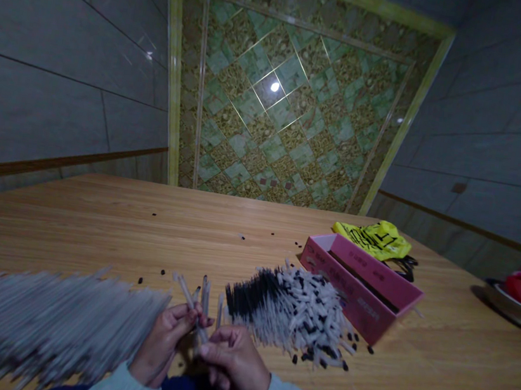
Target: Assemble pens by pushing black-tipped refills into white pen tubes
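My left hand point(170, 335) is closed around a few thin clear tubes point(187, 291) near the table's front edge. Close beside it, my right hand point(236, 359) pinches the lower end of the tubes, some of which stand up between the hands. To the left lies a wide pile of long clear tubes point(47, 320). Just right of my hands is a heap of tubes with black parts point(251, 296), and against it a mound of short white pieces with black tips point(317, 311). Small black caps point(346, 365) lie scattered at the mound's edge.
A pink open box point(366, 305) stands behind the mound at the right. Beyond it lies a yellow bag point(380, 236) with black print. A metal tray point(514, 306) holding a red item is at the far right. A few black bits dot the wooden table point(108, 220).
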`<state>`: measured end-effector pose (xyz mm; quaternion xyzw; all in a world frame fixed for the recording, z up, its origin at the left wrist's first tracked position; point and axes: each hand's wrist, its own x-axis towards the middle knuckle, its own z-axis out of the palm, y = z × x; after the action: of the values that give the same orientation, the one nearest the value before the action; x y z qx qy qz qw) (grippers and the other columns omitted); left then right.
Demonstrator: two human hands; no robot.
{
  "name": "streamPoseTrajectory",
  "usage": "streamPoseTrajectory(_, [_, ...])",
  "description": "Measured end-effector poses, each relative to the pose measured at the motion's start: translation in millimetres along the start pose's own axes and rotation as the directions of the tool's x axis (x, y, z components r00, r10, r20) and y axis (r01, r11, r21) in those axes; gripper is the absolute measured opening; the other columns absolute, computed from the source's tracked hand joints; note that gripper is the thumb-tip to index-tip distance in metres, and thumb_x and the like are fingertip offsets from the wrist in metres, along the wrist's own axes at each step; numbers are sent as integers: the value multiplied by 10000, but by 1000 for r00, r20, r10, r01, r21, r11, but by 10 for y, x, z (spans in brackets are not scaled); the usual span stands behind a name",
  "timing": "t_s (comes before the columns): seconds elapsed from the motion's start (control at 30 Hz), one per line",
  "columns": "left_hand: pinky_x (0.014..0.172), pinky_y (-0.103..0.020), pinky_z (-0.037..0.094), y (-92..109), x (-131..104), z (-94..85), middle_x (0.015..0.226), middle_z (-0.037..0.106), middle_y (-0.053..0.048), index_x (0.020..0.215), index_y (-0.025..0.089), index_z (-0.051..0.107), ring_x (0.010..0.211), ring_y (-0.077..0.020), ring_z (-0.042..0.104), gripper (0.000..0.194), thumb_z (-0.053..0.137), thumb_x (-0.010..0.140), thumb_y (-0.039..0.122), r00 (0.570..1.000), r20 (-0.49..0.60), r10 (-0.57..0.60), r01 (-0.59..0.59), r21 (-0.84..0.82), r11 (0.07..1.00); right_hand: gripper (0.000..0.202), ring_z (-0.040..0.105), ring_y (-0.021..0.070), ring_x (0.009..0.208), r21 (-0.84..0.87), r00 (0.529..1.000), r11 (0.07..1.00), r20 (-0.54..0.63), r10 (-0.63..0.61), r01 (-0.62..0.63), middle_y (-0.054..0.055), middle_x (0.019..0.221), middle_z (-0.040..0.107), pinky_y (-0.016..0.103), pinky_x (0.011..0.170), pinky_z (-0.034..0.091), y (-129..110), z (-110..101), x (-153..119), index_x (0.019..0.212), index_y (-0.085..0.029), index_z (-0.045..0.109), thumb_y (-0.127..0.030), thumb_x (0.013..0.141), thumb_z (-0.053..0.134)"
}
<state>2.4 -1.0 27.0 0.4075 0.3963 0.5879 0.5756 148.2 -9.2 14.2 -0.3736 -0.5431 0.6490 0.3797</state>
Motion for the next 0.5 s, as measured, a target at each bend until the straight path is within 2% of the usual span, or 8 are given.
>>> streamPoseTrajectory(0.07, [669,-268,448,-28,16,2,609,653,-43,622,141,697,662,-175,595,297,759,573,428,999,-41,10,-7,71,997,273,370,61,374,-336,972,936,-163,-170,108,-59,425,433,190,402,202,-25,-11,-20,545,-157,480,-311,641,683])
streamPoseTrajectory(0.1, [660,-264,444,-40,19,6,616,661,-48,626,139,704,663,-176,592,293,759,575,422,998,-55,15,-10,88,996,238,393,69,422,-503,937,850,-199,-288,154,-50,451,437,198,434,206,-38,-10,-40,537,-153,485,-265,649,664])
streamPoseTrajectory(0.17, [659,-257,440,-54,17,18,630,670,-53,635,138,710,669,-173,586,275,754,589,405,998,-63,23,-17,96,995,143,429,88,497,-735,864,646,-172,-473,207,-24,511,482,216,490,222,-59,2,-86,577,-150,530,-208,684,604])
streamPoseTrajectory(0.23, [665,-255,440,-50,8,28,639,668,-51,637,138,705,673,-170,581,269,739,611,404,998,-60,34,-29,90,996,111,451,100,530,-798,826,561,-152,-542,221,-7,547,518,228,522,237,-69,24,-117,616,-157,553,-213,708,579])
streamPoseTrajectory(0.3, [663,-258,443,-33,0,29,640,658,-45,652,140,694,667,-167,577,264,733,621,400,998,-46,34,-32,50,998,189,438,95,505,-685,853,690,-198,-483,232,-12,525,500,219,509,245,-65,49,-113,603,-159,534,-297,697,623])
streamPoseTrajectory(0.4, [641,-263,444,-11,-2,9,628,635,-31,679,150,671,642,-159,566,255,744,613,385,1000,-10,20,-21,-49,999,423,381,76,389,-109,990,986,-56,-133,126,-32,466,460,194,417,244,-38,72,-64,647,-161,522,-576,701,581])
streamPoseTrajectory(0.43, [635,-261,442,-8,0,0,622,626,-24,681,154,664,633,-154,559,256,748,608,385,1000,4,16,-15,-70,997,473,362,70,357,107,997,994,62,-36,29,-38,456,456,187,385,239,-27,74,-49,676,-160,523,-631,699,554])
streamPoseTrajectory(0.5, [618,-254,435,-2,0,-14,607,607,-13,673,158,655,611,-142,541,269,745,607,402,999,32,13,-10,-81,997,486,318,55,313,380,957,908,284,64,-174,-52,444,453,175,343,223,-5,67,-32,723,-155,530,-638,694,572])
